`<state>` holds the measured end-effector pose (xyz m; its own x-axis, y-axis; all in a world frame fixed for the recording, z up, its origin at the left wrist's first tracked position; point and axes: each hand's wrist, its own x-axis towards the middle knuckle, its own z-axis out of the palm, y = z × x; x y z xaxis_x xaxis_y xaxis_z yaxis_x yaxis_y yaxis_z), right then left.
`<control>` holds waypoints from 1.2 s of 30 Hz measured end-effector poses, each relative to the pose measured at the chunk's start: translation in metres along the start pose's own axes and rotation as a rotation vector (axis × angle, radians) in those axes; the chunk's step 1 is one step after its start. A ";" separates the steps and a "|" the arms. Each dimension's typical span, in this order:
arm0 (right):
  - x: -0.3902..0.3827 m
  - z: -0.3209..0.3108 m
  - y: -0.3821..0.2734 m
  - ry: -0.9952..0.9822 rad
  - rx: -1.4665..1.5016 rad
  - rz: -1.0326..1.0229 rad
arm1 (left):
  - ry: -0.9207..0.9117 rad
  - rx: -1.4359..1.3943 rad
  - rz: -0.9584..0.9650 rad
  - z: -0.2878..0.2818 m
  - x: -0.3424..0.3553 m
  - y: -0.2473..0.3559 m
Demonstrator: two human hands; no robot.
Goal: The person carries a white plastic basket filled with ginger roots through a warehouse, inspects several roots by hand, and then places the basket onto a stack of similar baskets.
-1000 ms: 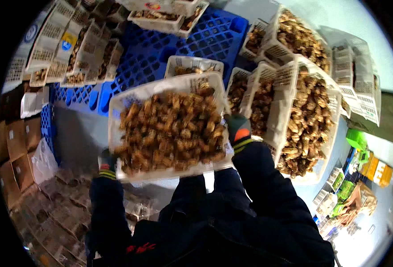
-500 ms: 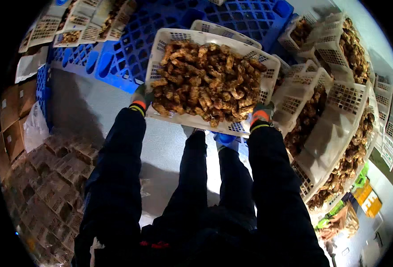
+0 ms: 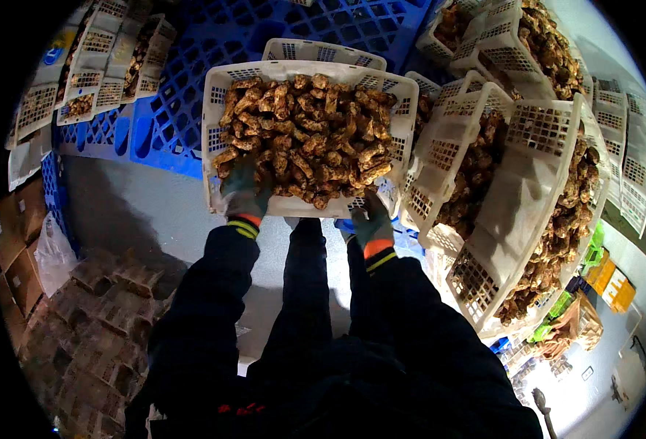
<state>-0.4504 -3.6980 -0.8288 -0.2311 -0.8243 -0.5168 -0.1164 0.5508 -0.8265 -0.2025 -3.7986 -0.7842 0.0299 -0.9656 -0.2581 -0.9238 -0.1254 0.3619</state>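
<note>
Placing the crate (image 3: 308, 69), likely; next calls for steadying.
Left hand (image 3: 244, 192) loosely open over mushrooms (image 3: 308, 132); right hand (image 3: 372, 219) half-curled at rim (image 3: 305, 210), grip unclear.

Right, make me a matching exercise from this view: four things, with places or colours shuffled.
1. Left hand
2. Right hand
3. Pallet
4. Plastic bag

A. Blue, with a lattice top
B. Beside the cardboard boxes
C. Toward the right end of the white basket's near side
D. Toward the left end of that near side

Pairs: 1-D, 2-C, 3-A, 4-B
</note>
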 end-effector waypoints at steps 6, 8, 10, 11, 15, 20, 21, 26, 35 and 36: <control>-0.062 0.009 -0.002 -0.190 -0.139 0.173 | -0.071 0.185 0.395 0.058 0.059 0.062; -0.068 0.006 -0.001 -0.208 0.008 0.179 | -0.038 0.401 0.361 0.070 0.075 0.070; -0.068 -0.006 -0.001 -0.301 -0.183 0.166 | -0.022 0.510 0.354 0.075 0.078 0.078; -0.066 -0.012 0.000 -0.290 -0.192 0.157 | -0.154 0.464 0.376 0.074 0.077 0.081; -0.056 -0.041 -0.025 -0.335 -0.165 0.366 | -0.178 0.053 0.300 0.064 0.056 0.065; -0.028 -0.038 -0.017 -0.029 -0.182 -0.052 | -0.106 -0.472 -0.100 0.053 0.054 -0.003; -0.014 -0.043 -0.027 -0.017 -0.156 0.032 | -0.157 -0.491 -0.189 0.043 0.048 -0.006; 0.061 -0.032 -0.062 0.405 -0.570 -0.383 | -0.114 -0.441 -0.271 -0.003 0.037 -0.041; 0.043 0.032 -0.018 0.258 -0.462 -0.412 | -0.225 0.063 -0.353 -0.001 -0.023 -0.079; 0.038 0.041 -0.018 0.182 -0.373 -0.405 | -0.111 0.082 -0.237 0.014 -0.030 -0.086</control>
<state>-0.4177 -3.7447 -0.8423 -0.2558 -0.9614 -0.1018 -0.5552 0.2323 -0.7986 -0.1297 -3.7556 -0.8201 0.2113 -0.8800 -0.4253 -0.9239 -0.3219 0.2069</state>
